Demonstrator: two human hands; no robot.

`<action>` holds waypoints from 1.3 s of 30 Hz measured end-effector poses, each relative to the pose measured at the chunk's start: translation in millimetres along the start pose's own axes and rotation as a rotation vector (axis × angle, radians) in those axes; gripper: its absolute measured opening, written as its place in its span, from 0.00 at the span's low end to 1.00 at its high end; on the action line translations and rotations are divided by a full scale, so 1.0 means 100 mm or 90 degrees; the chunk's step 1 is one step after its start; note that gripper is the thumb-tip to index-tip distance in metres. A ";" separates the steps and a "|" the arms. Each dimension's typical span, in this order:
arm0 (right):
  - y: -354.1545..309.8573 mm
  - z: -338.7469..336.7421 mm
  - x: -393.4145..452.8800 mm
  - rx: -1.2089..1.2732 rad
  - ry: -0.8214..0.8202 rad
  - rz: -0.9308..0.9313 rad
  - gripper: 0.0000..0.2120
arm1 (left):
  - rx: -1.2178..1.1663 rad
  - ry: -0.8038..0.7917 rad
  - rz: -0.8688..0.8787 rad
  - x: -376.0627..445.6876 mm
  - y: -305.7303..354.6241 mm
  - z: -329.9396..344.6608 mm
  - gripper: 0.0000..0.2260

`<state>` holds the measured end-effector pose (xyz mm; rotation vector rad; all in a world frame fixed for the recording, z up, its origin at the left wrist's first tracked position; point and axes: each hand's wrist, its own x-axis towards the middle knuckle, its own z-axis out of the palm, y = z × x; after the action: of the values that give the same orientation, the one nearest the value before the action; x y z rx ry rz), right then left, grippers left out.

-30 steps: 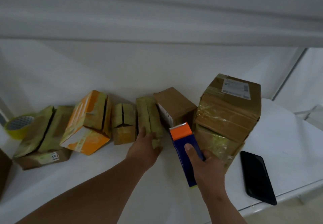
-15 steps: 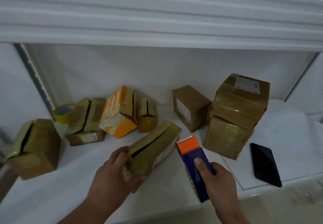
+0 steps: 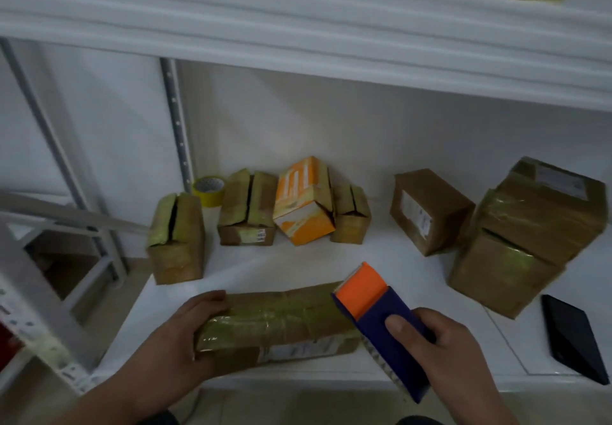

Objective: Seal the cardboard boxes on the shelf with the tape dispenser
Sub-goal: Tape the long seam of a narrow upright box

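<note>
A long flat cardboard box [image 3: 281, 322] lies lengthwise at the front edge of the white shelf [image 3: 414, 279]. My left hand [image 3: 178, 348] grips its left end. My right hand [image 3: 450, 355] holds the blue and orange tape dispenser [image 3: 381, 318], whose orange head is over the box's right end. Behind stand several cardboard boxes: a split-top box [image 3: 177, 239] at the left, another [image 3: 246, 209], an orange and white box [image 3: 303, 206] and a small box [image 3: 351, 214].
A yellow tape roll [image 3: 209, 189] sits at the back left. A brown box [image 3: 429, 211] and two stacked taped boxes [image 3: 526, 235] fill the right side. A black phone [image 3: 574, 335] lies at the front right. An upper shelf [image 3: 298, 27] hangs overhead.
The long box has been pulled to the shelf's front edge and laid flat lengthwise. My left hand shifted to its left end; the dispenser head now sits over its right end.
</note>
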<state>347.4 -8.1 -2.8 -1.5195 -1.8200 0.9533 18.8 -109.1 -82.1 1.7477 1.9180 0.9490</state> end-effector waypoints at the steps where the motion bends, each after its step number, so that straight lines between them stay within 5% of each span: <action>1: -0.07 0.03 0.00 0.007 -0.008 -0.009 0.22 | -0.003 -0.010 -0.004 0.01 -0.03 0.01 0.30; 13: -0.49 0.39 0.13 0.072 -0.073 -0.068 0.30 | 0.110 0.019 -0.003 -0.01 0.15 0.04 0.38; 17: -0.56 0.50 0.06 0.097 -0.113 -0.092 0.35 | -0.163 0.104 -0.094 0.02 0.73 -0.27 0.22; 26: -0.49 0.64 -0.16 0.144 -0.204 -0.062 0.43 | -0.841 -0.098 -0.341 -0.14 1.15 -0.34 0.14; 39: -0.37 0.54 -0.45 0.107 -0.232 -0.070 0.48 | -0.922 -0.138 -0.383 -0.39 1.25 -0.25 0.06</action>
<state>291.7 -64.2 -3.0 -1.1884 -1.9866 1.3616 97.8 -152.7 15.5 0.3639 0.9135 1.2711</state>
